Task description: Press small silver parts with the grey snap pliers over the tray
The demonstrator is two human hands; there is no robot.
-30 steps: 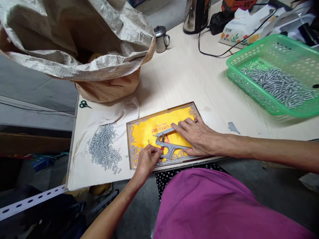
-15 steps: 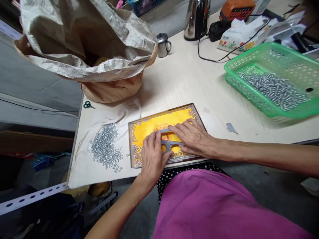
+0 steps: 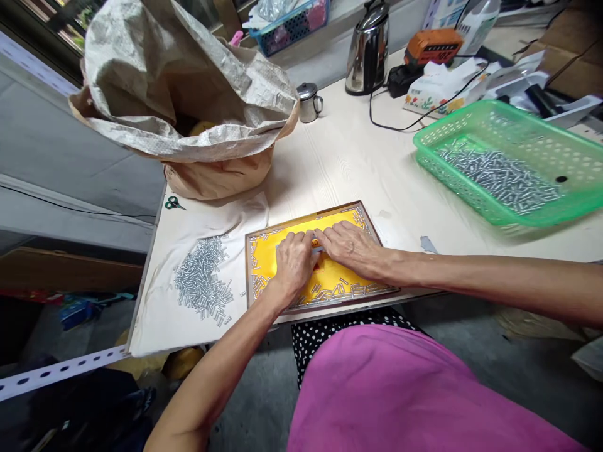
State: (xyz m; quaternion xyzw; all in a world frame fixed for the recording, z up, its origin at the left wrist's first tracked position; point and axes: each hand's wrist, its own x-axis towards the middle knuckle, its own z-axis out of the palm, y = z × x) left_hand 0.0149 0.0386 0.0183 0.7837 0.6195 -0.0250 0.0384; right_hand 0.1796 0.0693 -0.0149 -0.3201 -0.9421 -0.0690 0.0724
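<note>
A shallow brown-rimmed tray (image 3: 249, 276) lies at the table's near edge, lined with a yellow printed sheet (image 3: 332, 271). Small metal pins (image 3: 339, 292) are scattered along its sides. Over the middle of the sheet, a grey plastic frame-like piece (image 3: 318, 249) shows between my hands, mostly covered by them. My left hand (image 3: 296, 258) is closed on its left part, and my right hand (image 3: 351, 248) has its fingers curled over the right part. Left of the tray, a heap of metal pins (image 3: 200, 279) rests on a white cloth (image 3: 157, 301).
A large open woven sack (image 3: 221, 169) stands at the back left, near green-handled scissors (image 3: 174, 203). A green basket (image 3: 471, 194) of metal pins is at the right. Behind are a lidded metal mug (image 3: 308, 103), a kettle (image 3: 367, 53) and a black cord (image 3: 400, 129).
Both hands and the grey piece have moved away from the tray's near side toward its middle. More pins along the near edge are uncovered. The view has shifted slightly.
</note>
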